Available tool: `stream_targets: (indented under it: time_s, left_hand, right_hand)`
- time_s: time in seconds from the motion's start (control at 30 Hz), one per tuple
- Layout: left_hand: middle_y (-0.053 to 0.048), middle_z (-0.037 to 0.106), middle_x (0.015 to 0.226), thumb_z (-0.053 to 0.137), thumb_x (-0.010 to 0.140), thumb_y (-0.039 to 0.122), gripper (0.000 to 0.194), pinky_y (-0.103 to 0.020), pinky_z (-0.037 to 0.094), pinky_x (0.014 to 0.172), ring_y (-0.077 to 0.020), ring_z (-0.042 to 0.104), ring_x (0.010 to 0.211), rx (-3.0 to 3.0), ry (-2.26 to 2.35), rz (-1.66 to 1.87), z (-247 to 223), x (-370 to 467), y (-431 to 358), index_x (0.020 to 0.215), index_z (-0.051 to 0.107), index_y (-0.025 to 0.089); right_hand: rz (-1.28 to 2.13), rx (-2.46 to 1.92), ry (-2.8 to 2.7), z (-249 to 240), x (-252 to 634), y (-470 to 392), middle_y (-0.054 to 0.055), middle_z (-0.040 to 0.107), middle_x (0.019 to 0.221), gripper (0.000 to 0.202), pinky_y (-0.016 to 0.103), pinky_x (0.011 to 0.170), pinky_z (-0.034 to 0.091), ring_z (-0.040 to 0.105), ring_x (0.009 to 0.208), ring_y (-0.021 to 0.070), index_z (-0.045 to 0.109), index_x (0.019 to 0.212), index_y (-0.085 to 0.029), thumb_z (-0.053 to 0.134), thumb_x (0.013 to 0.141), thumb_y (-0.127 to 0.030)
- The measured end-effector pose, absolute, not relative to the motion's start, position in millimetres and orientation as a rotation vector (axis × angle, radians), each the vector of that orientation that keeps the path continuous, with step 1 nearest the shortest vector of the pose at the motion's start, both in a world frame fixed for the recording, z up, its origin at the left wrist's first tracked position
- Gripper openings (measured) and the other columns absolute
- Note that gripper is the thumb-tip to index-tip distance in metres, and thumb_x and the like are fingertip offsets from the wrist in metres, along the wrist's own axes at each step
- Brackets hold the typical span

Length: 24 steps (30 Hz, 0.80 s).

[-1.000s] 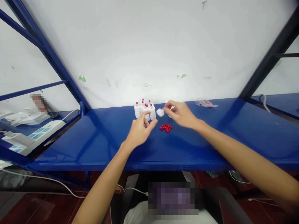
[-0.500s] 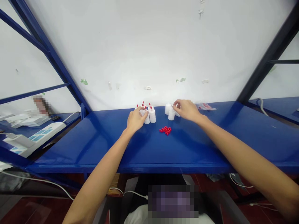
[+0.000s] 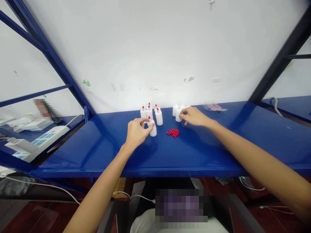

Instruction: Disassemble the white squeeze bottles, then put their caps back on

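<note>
Blue counter (image 3: 82,149) ahead: red-tipped bottles (image 3: 159,118) look finished, one pinched in the left hand's (image 3: 136,131) grip; plain white bottles (image 3: 175,111) by the right hand (image 3: 194,116), grip unclear, and loose red caps (image 3: 173,132) seem left to do.

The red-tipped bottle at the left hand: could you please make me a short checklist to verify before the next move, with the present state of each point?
1. Left hand has hold of the red-tipped bottle: ok, gripped near its top.
2. That bottle is upright: not ok, it leans slightly.
3. Its base rests on the table: cannot tell.
4. Other red-tipped bottles are standing: ok, grouped behind it.
5. Right hand has hold of the white bottle without a red tip: cannot tell, it may only be beside it.
6. Small red pieces are clear of both hands: ok.
</note>
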<state>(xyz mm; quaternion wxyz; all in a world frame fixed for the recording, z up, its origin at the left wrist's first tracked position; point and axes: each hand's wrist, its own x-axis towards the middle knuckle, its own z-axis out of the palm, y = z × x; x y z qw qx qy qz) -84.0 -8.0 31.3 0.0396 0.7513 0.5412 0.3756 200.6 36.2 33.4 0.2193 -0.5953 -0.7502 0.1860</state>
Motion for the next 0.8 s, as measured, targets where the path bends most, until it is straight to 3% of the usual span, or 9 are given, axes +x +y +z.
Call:
stream_targets:
  time_s: [0.07, 0.17, 0.23, 0.3, 0.47, 0.57, 0.7, 0.8]
  left_hand:
    - [0.005, 0.044, 0.054, 0.065, 0.082, 0.044, 0.029, -0.028, 0.040, 0.064, -0.0124, 0.044, 0.054, 2.234, 1.620, 1.168, 27, -84, -17, 0.093, 0.072, 0.018]
    - [0.002, 0.055, 0.073, 0.062, 0.083, 0.039, 0.024, -0.026, 0.044, 0.066, -0.0135, 0.053, 0.067, 2.168, 1.510, 1.246, 18, -78, -27, 0.096, 0.064, 0.019]
    - [-0.003, 0.061, 0.096, 0.056, 0.086, 0.035, 0.020, -0.025, 0.048, 0.071, -0.0156, 0.059, 0.085, 2.082, 1.373, 1.253, 12, -72, -32, 0.100, 0.055, 0.021]
    - [-0.004, 0.062, 0.106, 0.048, 0.091, 0.033, 0.018, -0.025, 0.049, 0.071, -0.0147, 0.060, 0.087, 1.976, 1.241, 1.163, 7, -66, -38, 0.105, 0.046, 0.023]
    - [0.000, 0.059, 0.087, 0.039, 0.098, 0.038, 0.020, -0.024, 0.044, 0.063, -0.0123, 0.053, 0.068, 1.935, 1.058, 0.966, 3, -58, -56, 0.112, 0.040, 0.024]
    - [0.003, 0.052, 0.076, 0.039, 0.099, 0.037, 0.018, -0.023, 0.040, 0.061, -0.0113, 0.048, 0.063, 2.010, 1.078, 0.976, 4, -61, -64, 0.108, 0.045, 0.023]
    - [0.005, 0.052, 0.071, 0.045, 0.095, 0.029, 0.009, -0.024, 0.036, 0.061, -0.0112, 0.045, 0.060, 2.236, 1.192, 0.936, 4, -68, -70, 0.098, 0.050, 0.022]
    - [0.004, 0.054, 0.072, 0.047, 0.092, 0.027, 0.007, -0.026, 0.033, 0.062, -0.0125, 0.046, 0.062, 2.400, 1.226, 0.859, 2, -71, -72, 0.088, 0.049, 0.021]
  right_hand:
    - [0.459, -1.629, -2.069, 31, 200, 37, 0.006, 0.072, 0.074, 0.023, 0.028, 0.066, 0.048, 0.068, 0.061, 0.0176, 0.070, 0.088, -0.015, 0.050, 0.083, -0.026]
    - [0.386, -1.614, -2.085, 29, 200, 36, 0.007, 0.072, 0.076, 0.025, 0.030, 0.068, 0.046, 0.067, 0.065, 0.0187, 0.071, 0.091, -0.015, 0.050, 0.083, -0.026]
    - [0.317, -1.602, -2.106, 28, 198, 34, 0.006, 0.070, 0.072, 0.025, 0.031, 0.068, 0.045, 0.064, 0.066, 0.0190, 0.070, 0.081, -0.016, 0.049, 0.084, -0.030]
    - [0.263, -1.543, -2.136, 29, 193, 30, 0.006, 0.066, 0.069, 0.028, 0.032, 0.067, 0.042, 0.060, 0.066, 0.0184, 0.064, 0.065, -0.018, 0.048, 0.084, -0.032]
    - [0.248, -1.164, -2.210, 31, 169, 13, 0.002, 0.049, 0.058, 0.037, 0.032, 0.071, 0.039, 0.050, 0.070, 0.0173, 0.037, 0.049, -0.021, 0.046, 0.083, -0.030]
    - [0.379, -0.988, -2.247, 33, 155, -5, -0.002, 0.040, 0.053, 0.039, 0.030, 0.064, 0.036, 0.041, 0.059, 0.0135, 0.038, 0.057, -0.022, 0.044, 0.092, -0.038]
    - [0.462, -0.775, -2.427, 34, 139, -25, -0.003, 0.050, 0.070, 0.025, 0.026, 0.061, 0.034, 0.042, 0.061, 0.0122, 0.050, 0.091, -0.021, 0.049, 0.095, -0.046]
    - [0.327, -0.670, -2.538, 32, 131, -33, 0.002, 0.056, 0.085, 0.025, 0.027, 0.066, 0.036, 0.047, 0.070, 0.0138, 0.050, 0.095, -0.020, 0.040, 0.101, -0.042]
